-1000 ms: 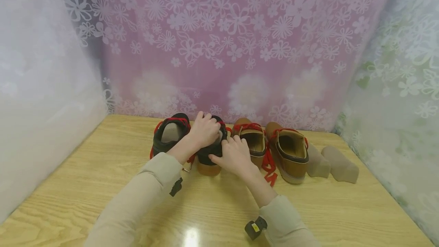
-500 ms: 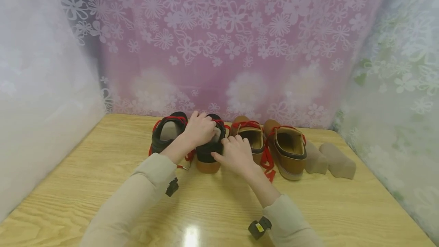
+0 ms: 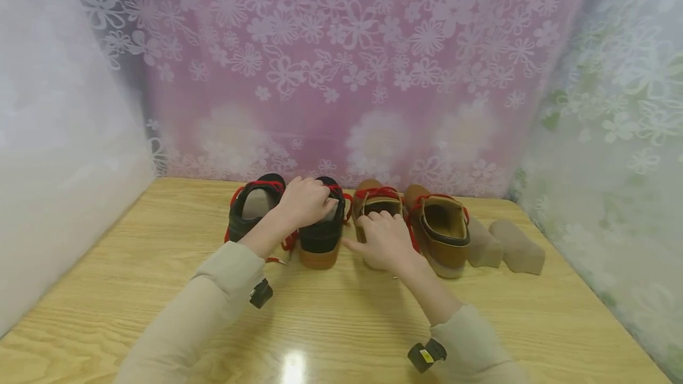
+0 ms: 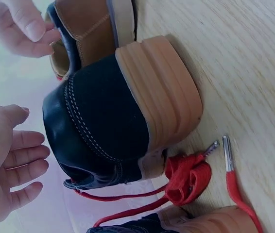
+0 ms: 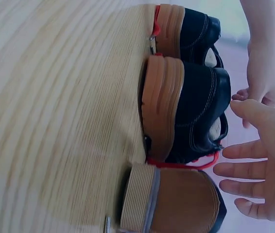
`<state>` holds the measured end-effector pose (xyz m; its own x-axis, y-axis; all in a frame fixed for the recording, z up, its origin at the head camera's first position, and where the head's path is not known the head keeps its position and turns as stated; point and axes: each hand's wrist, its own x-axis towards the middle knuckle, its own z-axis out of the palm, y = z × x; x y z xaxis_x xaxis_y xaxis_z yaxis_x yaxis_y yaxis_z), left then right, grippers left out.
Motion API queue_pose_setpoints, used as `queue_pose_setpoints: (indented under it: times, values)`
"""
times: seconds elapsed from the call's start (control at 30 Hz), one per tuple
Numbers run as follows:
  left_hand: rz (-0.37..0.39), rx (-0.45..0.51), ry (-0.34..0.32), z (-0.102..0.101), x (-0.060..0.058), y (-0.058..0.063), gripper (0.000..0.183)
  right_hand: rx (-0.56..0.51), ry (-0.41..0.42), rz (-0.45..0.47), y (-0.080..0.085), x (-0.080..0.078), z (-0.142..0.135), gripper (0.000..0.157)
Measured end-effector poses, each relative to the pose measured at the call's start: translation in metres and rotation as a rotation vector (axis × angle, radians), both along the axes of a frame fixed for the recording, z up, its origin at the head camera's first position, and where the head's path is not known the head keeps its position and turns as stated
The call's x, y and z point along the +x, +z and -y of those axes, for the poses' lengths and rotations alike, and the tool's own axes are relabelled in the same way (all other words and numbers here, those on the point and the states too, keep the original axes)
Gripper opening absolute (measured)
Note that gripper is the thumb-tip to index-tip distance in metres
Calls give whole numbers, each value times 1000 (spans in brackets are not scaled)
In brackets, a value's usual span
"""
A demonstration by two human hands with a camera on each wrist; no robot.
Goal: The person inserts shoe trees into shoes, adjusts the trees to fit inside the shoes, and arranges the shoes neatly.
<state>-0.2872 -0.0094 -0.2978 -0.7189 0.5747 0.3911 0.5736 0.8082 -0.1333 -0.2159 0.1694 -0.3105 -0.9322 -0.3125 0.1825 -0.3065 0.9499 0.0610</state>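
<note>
Above the right-hand black shoe (image 3: 319, 242) my left hand (image 3: 305, 200) hovers with relaxed fingers; the left wrist view shows that hand (image 4: 11, 165) apart from the shoe's collar, holding nothing. A beige insert (image 3: 332, 213) is partly visible inside this shoe. My right hand (image 3: 385, 242) is over the left brown shoe (image 3: 373, 191), its fingers spread, hiding much of the opening. In the right wrist view the hand (image 5: 268, 170) has nothing in its grasp. The left black shoe (image 3: 240, 218) also holds a beige insert (image 3: 257, 203). All the shoes have red laces.
The right brown shoe (image 3: 443, 242) has a vacant opening. Two beige inserts (image 3: 484, 248) lie to its right on the wooden table (image 3: 331, 325). Loose red laces (image 4: 188, 179) with metal tips lie between the black shoes. A pink floral curtain (image 3: 320, 76) hangs behind.
My right hand has moved right, from beside the right-hand black shoe to over the left brown shoe. The left hand stays near the same black shoe. The view has shifted slightly.
</note>
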Motion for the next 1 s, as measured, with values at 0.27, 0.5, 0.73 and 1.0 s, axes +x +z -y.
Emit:
queue_pose_setpoints:
  times: [0.27, 0.5, 0.73, 1.0]
  values:
    - [22, 33, -49, -11, 11, 6, 36, -2, 6, -73, 9, 11, -26, 47]
    - [34, -58, -33, -29, 35, 8, 40, -41, -22, -90, 15, 13, -57, 45]
    - [70, -60, -56, -48, 52, 1, 46, -117, -74, -70, 20, 19, -91, 43]
    - [-39, -81, -64, -67, 57, -20, 53, -151, -154, -21, 29, 25, -139, 39]
